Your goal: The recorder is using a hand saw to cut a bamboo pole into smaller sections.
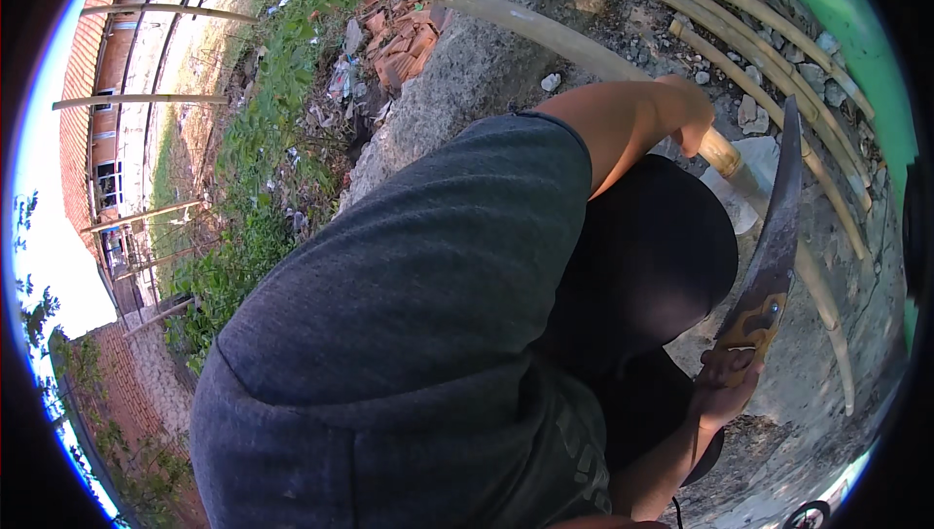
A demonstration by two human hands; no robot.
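Note:
My left hand (688, 112) is closed around a long bamboo pole (545, 35), close to one of its pale joints. The pole slants from the upper left down to the lower right. My right hand (725, 381) grips the wooden handle of a handsaw (778, 208), its fingers wrapped through the grip. The saw's dark, tapering blade points up and crosses in front of the pole, to the right of my left hand. Whether its teeth touch the bamboo I cannot tell. A black rounded shape (662, 247), perhaps my knee, hides part of the ground between my arms.
Several cut bamboo poles (769, 18) lie on the rubbly ground at the upper right, beside a green surface (846, 13). Broken orange tiles (409, 47) are heaped past a concrete ledge (462, 67). Green plants (263, 130) and a tile-roofed building (102, 130) stand at the left.

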